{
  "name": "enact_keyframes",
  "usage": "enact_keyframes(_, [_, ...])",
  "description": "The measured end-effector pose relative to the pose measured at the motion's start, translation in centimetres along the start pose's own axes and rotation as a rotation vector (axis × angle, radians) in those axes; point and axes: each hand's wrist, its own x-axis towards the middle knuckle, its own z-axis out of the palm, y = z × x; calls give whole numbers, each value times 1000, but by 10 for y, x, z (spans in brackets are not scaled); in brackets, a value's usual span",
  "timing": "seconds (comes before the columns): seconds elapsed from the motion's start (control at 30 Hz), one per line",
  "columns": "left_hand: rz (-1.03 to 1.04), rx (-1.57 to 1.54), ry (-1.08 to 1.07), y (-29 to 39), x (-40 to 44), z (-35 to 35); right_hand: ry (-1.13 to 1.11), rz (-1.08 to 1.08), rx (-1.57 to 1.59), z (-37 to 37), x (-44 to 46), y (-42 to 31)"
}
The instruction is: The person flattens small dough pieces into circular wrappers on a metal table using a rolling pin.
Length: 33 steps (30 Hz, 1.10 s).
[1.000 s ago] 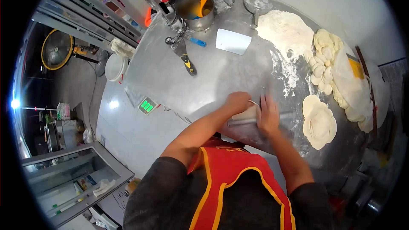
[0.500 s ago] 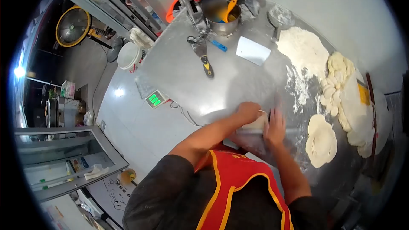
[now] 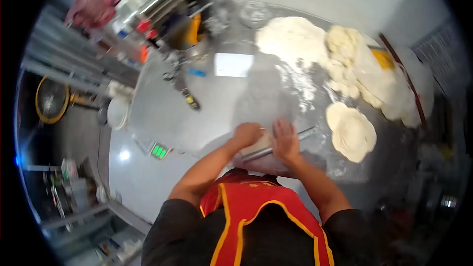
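Note:
My left hand (image 3: 248, 134) is closed, its curled fingers at the rim of a pale piece of dough (image 3: 261, 145) on the metal table. Beside it, my right hand (image 3: 286, 139) lies flat with fingers stretched, touching the dough's right side. Both hands partly cover this piece, so its full shape is hidden. To the right, flat rounds of dough (image 3: 354, 135) overlap in a stack. Beyond them sit several small dough lumps (image 3: 345, 87) against a larger mass of dough (image 3: 343, 39), partly under clear plastic.
Flour (image 3: 290, 37) is heaped at the back. A white scraper (image 3: 234, 65), a putty knife (image 3: 189, 99) and a metal pot (image 3: 194, 49) lie left of it. A lit green scale display (image 3: 159, 151) is at left. The metal table's front edge (image 3: 256, 153) runs below my hands.
The view has swung, so the table's things appear shifted left and turned. My right hand's fingers are more spread now; my left hand stays curled at the dough.

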Motion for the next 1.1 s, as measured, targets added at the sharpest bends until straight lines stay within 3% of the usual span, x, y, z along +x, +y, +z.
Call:
enact_keyframes(0.07, [178,-73,67,-2,1,-5,26,-29,73,-11,-46,3])
enact_keyframes(0.17, [256,-39,24,65,7,-38,58,-21,160,-35,-77,-6])
enact_keyframes(0.23, [431,-120,110,103,32,-30,88,-37,182,-32,-83,-3])
enact_keyframes(0.3, [488,-295,141,157,49,-32,143,-27,162,-25,-86,-5])
enact_keyframes(0.37, [505,-451,43,198,77,-28,160,-22,176,-22,-85,-4])
enact_keyframes(0.47, [407,-729,28,225,127,0,153,-34,181,-18,-88,1])
enact_keyframes(0.57, [369,-371,485,228,197,14,176,-39,191,-15,-88,3])
enact_keyframes(0.8, [454,125,921,252,289,-10,221,-34,258,-1,-92,8])
enact_keyframes(0.9, [510,131,702,253,274,-26,216,-10,284,1,-93,4])
enact_keyframes(1.03, [150,-369,427,243,223,-49,151,-3,319,-10,-91,6])
enact_keyframes(1.07, [243,-482,524,213,229,-33,132,3,328,-10,-90,5])
enact_keyframes(1.1, [238,-373,527,193,225,-31,130,6,320,-11,-90,5])
